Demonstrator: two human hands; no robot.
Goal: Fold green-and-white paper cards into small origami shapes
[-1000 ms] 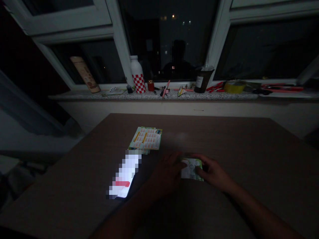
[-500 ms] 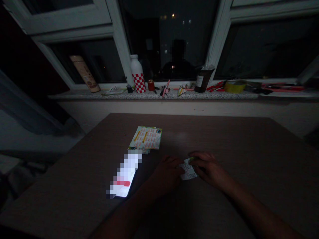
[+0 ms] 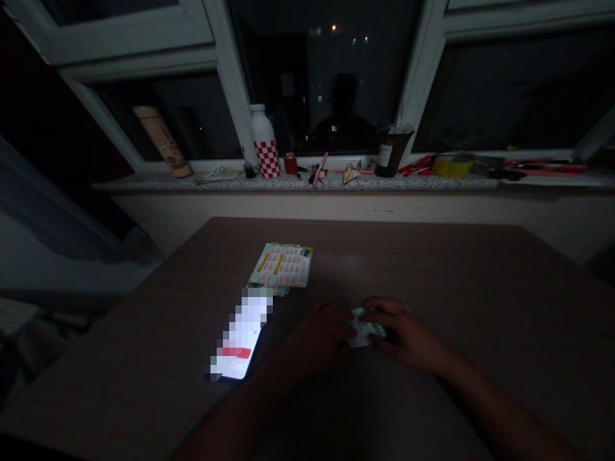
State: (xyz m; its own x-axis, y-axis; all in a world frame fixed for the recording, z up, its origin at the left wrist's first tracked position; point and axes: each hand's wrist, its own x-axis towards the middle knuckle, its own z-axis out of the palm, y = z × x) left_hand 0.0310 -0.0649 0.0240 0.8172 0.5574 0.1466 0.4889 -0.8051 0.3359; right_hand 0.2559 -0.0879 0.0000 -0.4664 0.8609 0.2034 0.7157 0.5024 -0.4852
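Note:
A small printed paper card (image 3: 358,338) lies on the dark wooden table between my two hands. Its right part is bent up and over, with a green patterned side showing. My left hand (image 3: 324,336) presses on the card's left edge with fingers curled. Pinching the folded right side is my right hand (image 3: 401,330), its thumb low and its fingers above. Dim light hides parts of the fingertips. A stack of similar printed cards (image 3: 283,266) rests farther back to the left. Close to my left forearm, a lit phone (image 3: 240,336) lies face up.
Behind the table (image 3: 408,256) runs a stone windowsill (image 3: 288,184). It carries a tan flask (image 3: 163,142), a red-and-white checked bottle (image 3: 265,144), a small red jar (image 3: 291,164), a dark drink cup (image 3: 391,153), a yellow tape roll (image 3: 452,166) and several pens.
The card's right side has been folded over towards the left, bringing its green side into view. My right hand has shifted slightly with it; my left hand stays nearly in place.

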